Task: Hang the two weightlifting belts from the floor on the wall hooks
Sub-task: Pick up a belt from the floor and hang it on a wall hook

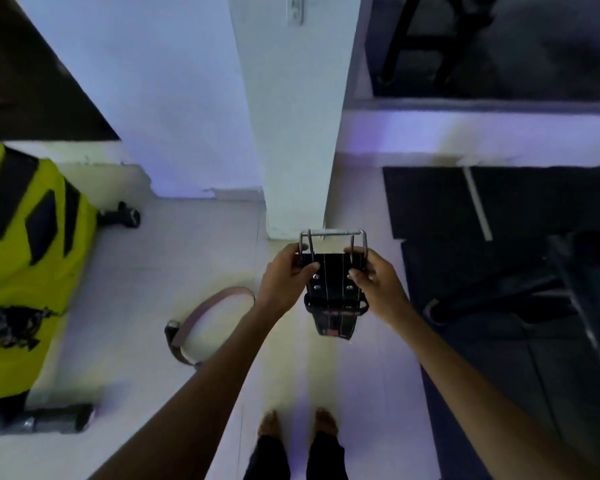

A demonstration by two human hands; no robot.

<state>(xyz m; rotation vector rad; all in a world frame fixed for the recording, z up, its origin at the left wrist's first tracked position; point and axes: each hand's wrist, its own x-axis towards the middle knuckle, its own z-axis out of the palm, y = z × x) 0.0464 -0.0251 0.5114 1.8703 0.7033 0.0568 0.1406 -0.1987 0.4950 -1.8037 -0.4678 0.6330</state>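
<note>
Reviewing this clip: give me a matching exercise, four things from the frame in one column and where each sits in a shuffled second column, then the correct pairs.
Things:
1. black belt
2. pink belt
3. yellow bag
4. white pillar

Places:
A. standing straight ahead, just beyond the hands
B. lying curled on the floor, left of the left forearm
C. held up by the left hand and right hand near its metal buckle
D. at the far left edge of the view

Pairs: 1-C, 2-B, 3-D, 4-A
</note>
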